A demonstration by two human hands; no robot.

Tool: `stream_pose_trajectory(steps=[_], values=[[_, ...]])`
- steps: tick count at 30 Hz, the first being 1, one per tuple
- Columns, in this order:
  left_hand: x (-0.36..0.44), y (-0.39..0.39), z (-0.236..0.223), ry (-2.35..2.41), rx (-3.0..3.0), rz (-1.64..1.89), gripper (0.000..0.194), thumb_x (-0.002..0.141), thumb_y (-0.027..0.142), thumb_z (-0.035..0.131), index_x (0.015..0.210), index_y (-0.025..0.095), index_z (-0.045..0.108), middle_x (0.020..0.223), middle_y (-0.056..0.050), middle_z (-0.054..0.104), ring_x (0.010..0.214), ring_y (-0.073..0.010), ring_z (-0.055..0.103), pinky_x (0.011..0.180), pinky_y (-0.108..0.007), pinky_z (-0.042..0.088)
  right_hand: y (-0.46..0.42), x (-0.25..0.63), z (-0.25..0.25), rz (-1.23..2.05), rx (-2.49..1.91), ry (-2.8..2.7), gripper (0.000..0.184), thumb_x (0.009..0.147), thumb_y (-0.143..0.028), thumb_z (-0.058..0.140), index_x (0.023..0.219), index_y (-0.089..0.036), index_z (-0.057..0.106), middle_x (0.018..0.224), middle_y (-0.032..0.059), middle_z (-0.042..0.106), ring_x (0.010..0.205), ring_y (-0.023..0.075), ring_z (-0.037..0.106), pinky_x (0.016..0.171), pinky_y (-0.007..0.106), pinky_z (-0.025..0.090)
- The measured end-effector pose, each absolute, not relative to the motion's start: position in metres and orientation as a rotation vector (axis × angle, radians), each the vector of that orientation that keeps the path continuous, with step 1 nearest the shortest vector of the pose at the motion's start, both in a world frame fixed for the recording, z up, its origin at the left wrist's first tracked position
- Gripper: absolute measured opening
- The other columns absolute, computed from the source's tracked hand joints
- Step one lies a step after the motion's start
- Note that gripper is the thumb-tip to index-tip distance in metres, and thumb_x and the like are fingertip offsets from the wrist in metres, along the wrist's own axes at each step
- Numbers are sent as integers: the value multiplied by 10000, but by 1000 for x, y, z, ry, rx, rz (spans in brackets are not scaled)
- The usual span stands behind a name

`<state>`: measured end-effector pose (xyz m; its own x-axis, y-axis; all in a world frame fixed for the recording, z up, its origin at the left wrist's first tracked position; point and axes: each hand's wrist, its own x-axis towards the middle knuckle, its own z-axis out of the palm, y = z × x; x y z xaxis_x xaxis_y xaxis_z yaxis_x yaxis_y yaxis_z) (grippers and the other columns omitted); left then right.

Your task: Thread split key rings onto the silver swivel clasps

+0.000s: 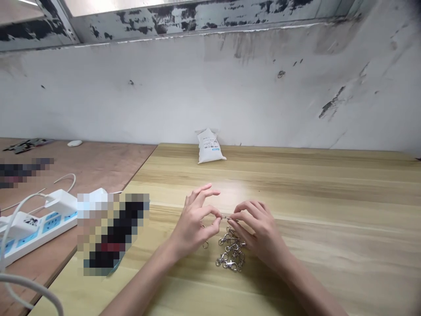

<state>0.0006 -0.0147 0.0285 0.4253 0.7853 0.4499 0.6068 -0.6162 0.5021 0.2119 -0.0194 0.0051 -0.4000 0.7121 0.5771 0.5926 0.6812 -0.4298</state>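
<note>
Above the wooden tabletop, a small silver lobster clasp (pixel 225 217) spans the gap between my two hands, mostly covered by fingertips. My left hand (pixel 194 219) pinches its left end with thumb and index finger, the other fingers raised. From the other side, my right hand (pixel 261 226) grips it between thumb and fingers. Below and between them lies a loose pile of silver lobster clasps (pixel 232 248), close to the right palm. Under my left hand a metal ring (pixel 205 244) rests on the wood, partly hidden.
A white labelled packet (pixel 210 147) stands near the wall. To the left are a power strip (pixel 42 235) with white plugs and cables, and a blurred dark object (pixel 116 235). A white oval item (pixel 74 143) lies on the brown table (pixel 108 162).
</note>
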Motion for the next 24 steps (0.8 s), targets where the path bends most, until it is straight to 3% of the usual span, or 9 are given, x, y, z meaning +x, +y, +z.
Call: stream_pose_trajectory(steps=[5,11,15,19,24], values=[[1,-14,24,1245,2369,846,102,842,154,602,815,236,656,1356,-19,549,1393,-271,331,1087,-466,307,-27,200,5,6,-872,-2061,108,915,-119,585,951,-200,647,782,25,645,759,171,548,761,334,396],[0,-12,22,1219,2414,747,64,852,194,613,828,236,655,1361,-17,551,1390,-267,346,1107,-474,284,-38,186,9,55,-745,-2118,191,911,-53,539,1002,-192,633,831,30,703,805,182,572,801,343,415],[-12,-5,23,1336,2402,772,78,835,171,598,808,228,645,1331,-31,568,1372,-273,369,1084,-477,305,-28,196,2,155,-883,-2068,140,925,-98,551,942,-203,643,768,20,688,755,177,564,755,348,420],[-23,5,21,1447,2351,764,78,818,164,596,778,214,639,1283,-48,597,1332,-286,415,1057,-494,322,-14,210,-11,400,-1048,-1993,127,936,-220,562,932,-207,688,773,42,696,745,197,598,722,371,457],[-21,4,20,1421,2233,802,85,831,186,594,773,220,646,1261,-39,611,1307,-268,442,1064,-481,325,-15,209,-13,1030,-1151,-1595,273,921,-418,570,1038,-212,706,956,93,726,893,232,685,777,376,540]])
